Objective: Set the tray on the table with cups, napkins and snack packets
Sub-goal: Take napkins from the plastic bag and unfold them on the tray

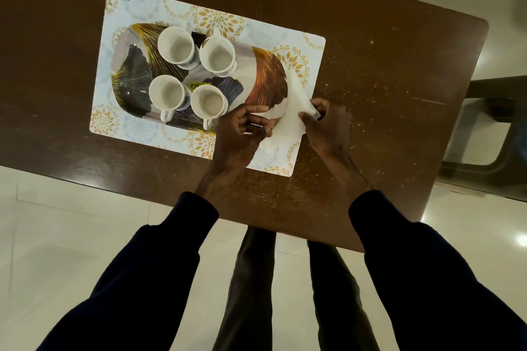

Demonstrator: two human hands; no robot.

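The napkin (291, 107) covers the tray's (265, 85) right end, and its lower corner is hidden behind the fingers. Left hand (242, 134) and right hand (325, 125) each pinch this one white napkin above the tray. Four empty white cups (174, 45) stand on the one tray, which lies on a patterned placemat (119, 6) on a brown table (385, 80) above pale floor tiles (71, 222).
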